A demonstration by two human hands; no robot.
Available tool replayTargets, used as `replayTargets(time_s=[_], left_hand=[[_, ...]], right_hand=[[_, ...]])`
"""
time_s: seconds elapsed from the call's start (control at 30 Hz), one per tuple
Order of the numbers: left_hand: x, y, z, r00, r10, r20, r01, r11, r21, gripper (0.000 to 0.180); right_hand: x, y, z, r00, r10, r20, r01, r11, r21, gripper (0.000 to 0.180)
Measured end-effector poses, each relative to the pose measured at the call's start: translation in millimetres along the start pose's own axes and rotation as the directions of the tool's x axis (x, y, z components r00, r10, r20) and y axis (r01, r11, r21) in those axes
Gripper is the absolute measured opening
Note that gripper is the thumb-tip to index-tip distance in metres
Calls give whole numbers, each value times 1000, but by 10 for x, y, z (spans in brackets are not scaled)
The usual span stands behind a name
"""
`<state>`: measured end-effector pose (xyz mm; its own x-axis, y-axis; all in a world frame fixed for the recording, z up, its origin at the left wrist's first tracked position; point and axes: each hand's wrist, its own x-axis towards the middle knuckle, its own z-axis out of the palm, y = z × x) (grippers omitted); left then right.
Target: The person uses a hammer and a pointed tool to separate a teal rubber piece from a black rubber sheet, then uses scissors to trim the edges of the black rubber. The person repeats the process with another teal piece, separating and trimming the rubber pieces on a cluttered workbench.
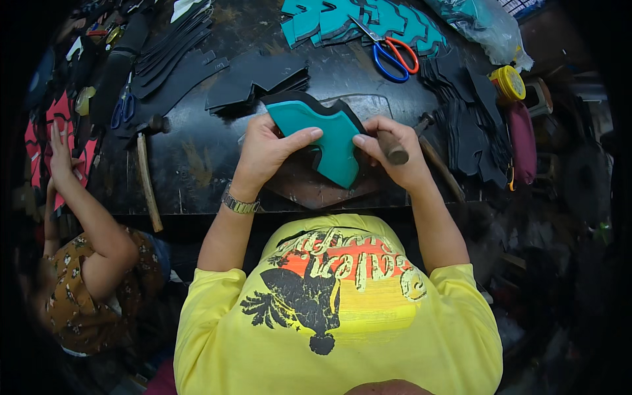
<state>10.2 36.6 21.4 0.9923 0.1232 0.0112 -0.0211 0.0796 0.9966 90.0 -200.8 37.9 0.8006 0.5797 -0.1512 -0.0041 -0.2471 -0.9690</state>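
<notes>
A teal cut-out piece with a black layer along its far edge is held up over the dark table. Its outline is curved and notched, like a shoe-upper part. My left hand grips its left side, thumb on the teal face and fingers behind. At the right side, my right hand pinches the piece between thumb and fingers. That same hand also carries a tool with a wooden handle, its butt pointing toward me; the working end is hidden.
Teal pieces lie at the back under blue-and-red-handled scissors. Black pieces are stacked behind and right. Hammers rest left and right. A yellow-lidded tub stands right. A co-worker's hand touches red pieces.
</notes>
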Motion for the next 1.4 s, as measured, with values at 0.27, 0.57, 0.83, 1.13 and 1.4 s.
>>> replayTargets(time_s=[0.27, 0.57, 0.83, 1.13, 1.4], left_hand=[[-200, 544, 179, 829, 559, 3, -494, 730, 471, 30], [-383, 152, 263, 915, 355, 191, -385, 628, 676, 37], [-423, -118, 95, 990, 71, -119, -40, 967, 250, 33], [-61, -43, -56, 916, -392, 80, 386, 919, 82, 47], [-117, -95, 99, 970, -218, 108, 206, 972, 109, 41]], right_hand=[[-59, -70, -456, 950, -237, -203, 24, 705, -708, 26], [448, -52, -855, 983, -61, -174, -145, 325, -934, 38], [1472, 297, -879, 916, -375, -145, -22, 314, -949, 35], [1515, 210, -855, 898, -328, -295, -95, 510, -855, 39], [76, -180, -609, 968, -130, -217, 181, 955, 234, 34]])
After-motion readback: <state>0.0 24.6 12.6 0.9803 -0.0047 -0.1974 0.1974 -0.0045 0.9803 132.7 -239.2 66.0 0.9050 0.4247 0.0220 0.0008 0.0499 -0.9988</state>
